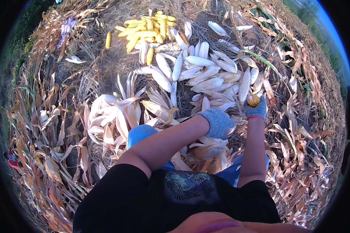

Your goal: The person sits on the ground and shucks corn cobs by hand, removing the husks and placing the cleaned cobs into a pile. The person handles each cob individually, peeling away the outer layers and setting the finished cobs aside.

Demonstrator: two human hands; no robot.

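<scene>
My right hand point(256, 110), in a grey-blue knit glove with a red cuff, grips an ear of corn whose yellow kernels point(253, 101) show at the end facing me. My left hand point(220, 123), gloved alike, reaches across my front, just left of the right hand. Its back faces up and its fingertips are hidden, so whether it holds a husk is unclear. Loose pale husks point(211, 150) lie below it, between my knees. Beyond both hands spreads a heap of ears still in their whitish husks point(208, 84).
Husked yellow ears point(145, 29) are piled at the far left, with one ear point(108, 40) apart from them. Stripped husks point(108, 116) gather by my left knee point(141, 134). Dry cornstalks point(58, 163) line the left side, and more stalks point(300, 128) the right. A purple scrap point(66, 30) lies far left.
</scene>
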